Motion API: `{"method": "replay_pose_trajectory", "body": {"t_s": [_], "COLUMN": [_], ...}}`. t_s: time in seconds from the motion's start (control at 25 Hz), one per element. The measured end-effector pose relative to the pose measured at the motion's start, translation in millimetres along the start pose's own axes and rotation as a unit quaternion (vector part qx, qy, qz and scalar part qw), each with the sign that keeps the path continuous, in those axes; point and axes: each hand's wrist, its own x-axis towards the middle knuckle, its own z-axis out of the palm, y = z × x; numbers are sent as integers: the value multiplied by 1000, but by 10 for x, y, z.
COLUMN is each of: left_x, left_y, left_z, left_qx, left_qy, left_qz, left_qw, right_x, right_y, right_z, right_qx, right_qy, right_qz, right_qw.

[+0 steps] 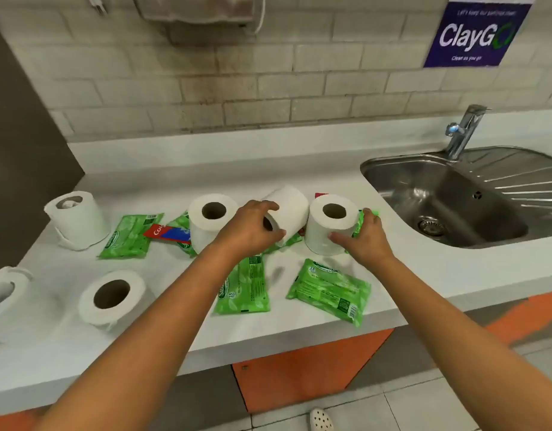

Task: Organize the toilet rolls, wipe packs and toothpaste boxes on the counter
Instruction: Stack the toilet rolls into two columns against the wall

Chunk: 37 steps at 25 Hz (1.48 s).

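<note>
Left grip (252, 228) holds a tilted roll (288, 209); right grip (366, 241) clasps an upright roll (329, 227).

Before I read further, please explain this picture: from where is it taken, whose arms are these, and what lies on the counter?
There is no machine here. A person wears one camera on the head; it looks forward and down, so the two arms are the person's own. The left hand grips a tilted roll. The right hand has its thumb on an upright roll and its fingers round a green pack beside it. On the white counter lie more toilet rolls, green wipe packs and a red toothpaste box, partly covered. A steel sink with a tap is to the right.
</note>
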Motion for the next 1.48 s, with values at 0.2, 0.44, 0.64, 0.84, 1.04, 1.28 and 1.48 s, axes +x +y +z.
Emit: {"method": "replay_pose_trajectory", "body": {"t_s": [0.2,0.44,0.64,0.84,1.04,1.28,1.48], "left_x": [666,987,1062,1438,2298,3058,3483], "left_y": [70,-34,-48,118,18,-259,-540], "left_z": [288,466,366,195,310,646,899], "left_qx": [117,175,101,-100,-254,-331,-328], "left_qy": [20,4,54,207,282,333,311], "left_qz": [-64,-146,-202,-192,-191,-187,-127], "left_qw": [991,974,973,954,905,863,883], "right_x": [344,442,632,1328,2322,3257,3806], "right_y": [137,175,63,-190,-314,-262,-97], "right_z": [273,407,339,49,-2,208,469], "right_qx": [86,197,205,223,212,164,161], "right_qy": [15,39,47,74,72,55,53], "right_qz": [-31,-29,-44,-70,-55,-59,-62], "right_qw": [996,979,977,969,973,983,984]}}
